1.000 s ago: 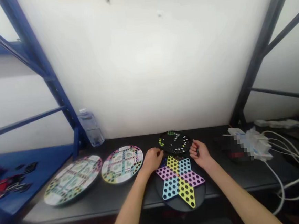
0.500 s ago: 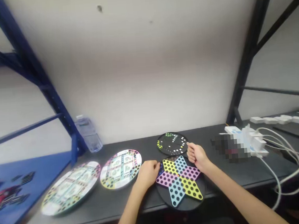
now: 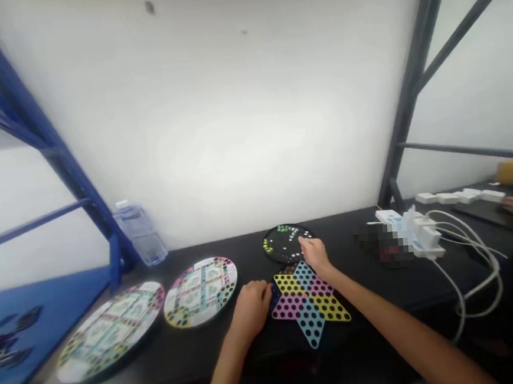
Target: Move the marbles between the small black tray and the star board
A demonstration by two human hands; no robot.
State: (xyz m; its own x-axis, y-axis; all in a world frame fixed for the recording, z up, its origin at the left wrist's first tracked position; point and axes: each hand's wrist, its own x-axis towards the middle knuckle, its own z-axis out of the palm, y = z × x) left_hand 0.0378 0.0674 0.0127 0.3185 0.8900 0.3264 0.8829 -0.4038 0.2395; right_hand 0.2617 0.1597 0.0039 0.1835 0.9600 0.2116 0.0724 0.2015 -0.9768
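1. As your right hand is hovering at the near right of a round black tray dotted with green, white and yellow pieces, its fingers are staying curled, thumb and forefinger close together; whether they are gripping a piece, the view cannot tell.
2. Your left hand is resting with bent fingers just beside a pink, yellow and light-blue six-pointed star board with dark round dots; whether it is grasping anything is hidden.
3. The star board is lying between your forearms, in front of the tray, on a black table.
4. To your left, two round, colourfully printed white boards are lying side by side, a clear plastic bottle standing behind them.
5. To your right, a white power strip is trailing white cables.
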